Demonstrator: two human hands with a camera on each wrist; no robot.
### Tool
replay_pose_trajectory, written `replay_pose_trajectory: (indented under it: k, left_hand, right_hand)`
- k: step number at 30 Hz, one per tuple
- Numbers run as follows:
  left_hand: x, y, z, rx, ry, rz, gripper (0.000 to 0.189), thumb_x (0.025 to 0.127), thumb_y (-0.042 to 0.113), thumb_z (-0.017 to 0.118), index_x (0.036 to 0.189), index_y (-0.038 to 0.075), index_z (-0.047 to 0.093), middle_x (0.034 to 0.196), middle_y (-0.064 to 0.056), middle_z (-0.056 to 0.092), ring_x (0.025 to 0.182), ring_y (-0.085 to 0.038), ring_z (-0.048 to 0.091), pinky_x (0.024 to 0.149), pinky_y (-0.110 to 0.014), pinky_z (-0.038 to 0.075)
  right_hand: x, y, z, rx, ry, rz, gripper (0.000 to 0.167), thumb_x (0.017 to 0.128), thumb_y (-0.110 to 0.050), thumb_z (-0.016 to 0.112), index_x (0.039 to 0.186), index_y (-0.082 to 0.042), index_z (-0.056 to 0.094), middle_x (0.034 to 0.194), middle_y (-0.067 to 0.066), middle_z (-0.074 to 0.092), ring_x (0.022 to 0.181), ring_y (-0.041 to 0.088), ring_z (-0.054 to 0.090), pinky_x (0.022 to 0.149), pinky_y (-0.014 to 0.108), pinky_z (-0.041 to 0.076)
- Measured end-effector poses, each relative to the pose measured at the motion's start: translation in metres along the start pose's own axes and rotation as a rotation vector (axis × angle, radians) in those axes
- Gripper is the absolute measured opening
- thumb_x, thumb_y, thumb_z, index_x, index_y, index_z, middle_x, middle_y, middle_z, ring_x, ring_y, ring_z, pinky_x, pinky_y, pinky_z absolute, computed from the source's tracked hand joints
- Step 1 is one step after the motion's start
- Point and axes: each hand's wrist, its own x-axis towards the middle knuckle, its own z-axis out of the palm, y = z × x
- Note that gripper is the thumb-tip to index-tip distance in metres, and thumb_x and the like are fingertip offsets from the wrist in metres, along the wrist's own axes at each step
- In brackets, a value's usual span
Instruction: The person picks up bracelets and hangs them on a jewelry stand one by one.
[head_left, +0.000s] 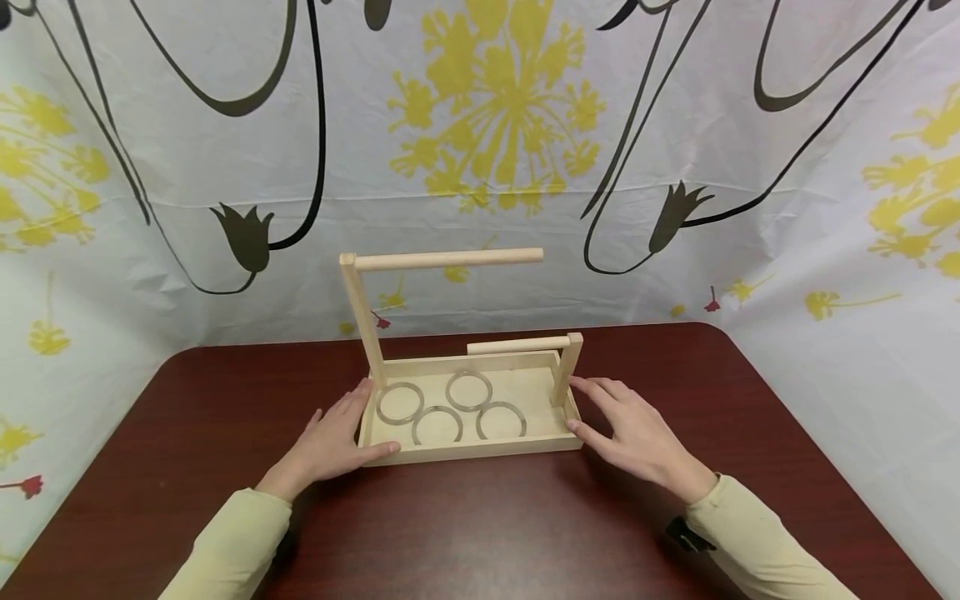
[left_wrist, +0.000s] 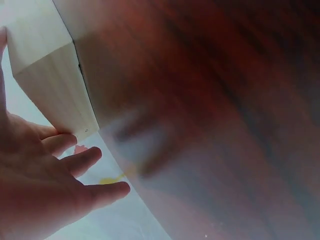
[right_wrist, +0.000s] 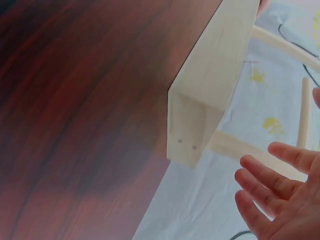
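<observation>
A shallow, pale wooden tray sits on the table between both hands. Several thin, clear-looking rings lie flat inside it. From its left end rises a tall post with a round rod pointing right. The shorter post at the right end carries a rod pointing left. My left hand rests against the tray's left end, thumb along the front corner. At the opposite end, my right hand has its fingers spread, fingertips right at the side wall. Neither hand has its fingers curled round anything.
The dark reddish-brown table extends in front of the tray and to both sides. Behind it hangs a white cloth printed with yellow flowers and dark stems. A small black object shows under the right wrist.
</observation>
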Motion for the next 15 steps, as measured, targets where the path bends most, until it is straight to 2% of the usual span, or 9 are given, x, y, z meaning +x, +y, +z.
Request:
replay_pose_trajectory:
  k: [7, 11, 15]
  left_hand:
    - [0.001, 0.001, 0.000, -0.067, 0.007, 0.029, 0.108, 0.082, 0.062, 0.066, 0.153, -0.003, 0.015, 0.156, -0.021, 0.020, 0.138, -0.040, 0.027, 0.100, -0.068, 0.026]
    - [0.002, 0.002, 0.001, -0.107, -0.011, 0.014, 0.111, 0.081, 0.062, 0.066, 0.154, -0.001, 0.011, 0.157, -0.021, 0.016, 0.139, -0.040, 0.025, 0.100, -0.070, 0.024]
    - [0.004, 0.005, 0.002, -0.104, -0.022, -0.008, 0.113, 0.081, 0.064, 0.066, 0.155, 0.001, 0.009, 0.158, -0.019, 0.014, 0.139, -0.040, 0.025, 0.098, -0.074, 0.020]
  right_hand:
    - [0.009, -0.011, 0.012, 0.062, -0.066, -0.004, 0.057, 0.091, -0.048, 0.062, 0.137, -0.016, 0.053, 0.127, 0.005, 0.056, 0.117, 0.022, 0.053, 0.090, 0.046, 0.047]
    - [0.015, -0.013, 0.020, 0.109, -0.099, 0.000, 0.056, 0.092, -0.049, 0.061, 0.137, -0.017, 0.053, 0.124, 0.003, 0.057, 0.107, 0.020, 0.059, 0.083, 0.043, 0.049]
    - [0.020, -0.017, 0.026, 0.154, -0.132, 0.013, 0.056, 0.092, -0.047, 0.062, 0.138, -0.016, 0.053, 0.123, 0.002, 0.057, 0.100, 0.019, 0.063, 0.079, 0.043, 0.050]
